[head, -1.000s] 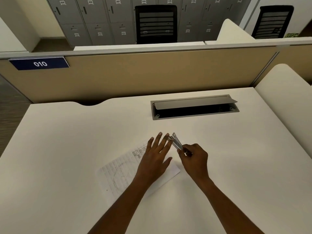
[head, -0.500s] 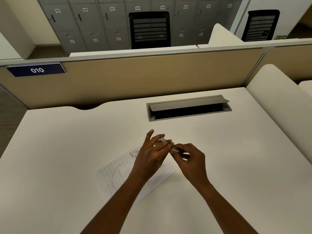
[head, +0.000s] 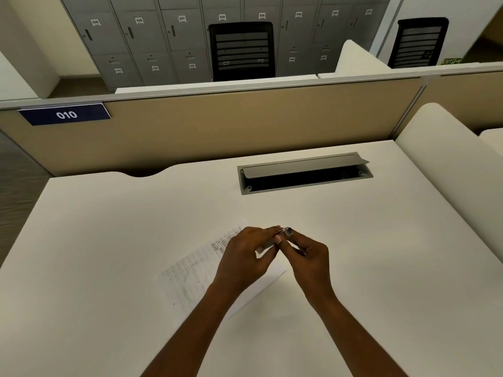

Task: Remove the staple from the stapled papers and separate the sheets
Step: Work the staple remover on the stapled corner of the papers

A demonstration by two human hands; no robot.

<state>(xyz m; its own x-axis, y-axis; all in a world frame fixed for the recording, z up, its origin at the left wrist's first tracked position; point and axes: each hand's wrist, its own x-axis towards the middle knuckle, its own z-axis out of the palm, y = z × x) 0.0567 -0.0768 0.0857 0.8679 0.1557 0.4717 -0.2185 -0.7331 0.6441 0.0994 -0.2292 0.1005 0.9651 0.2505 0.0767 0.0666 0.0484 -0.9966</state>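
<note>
Our left grip (head: pixel 245 254) has curled its fingers over the stapled papers (head: pixel 190 273), joining our right grip (head: pixel 307 254) in pinching a small metal tool (head: pixel 287 231); the papers lie on the worktop (head: pixel 109 240) beneath.

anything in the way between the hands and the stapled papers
Nothing visible does. The left hand is directly over the papers' far corner, and both it and the right hand pinch a small metal tool there.

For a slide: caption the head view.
Over papers on a desk, left hand and right hand hold a metal tool.
</note>
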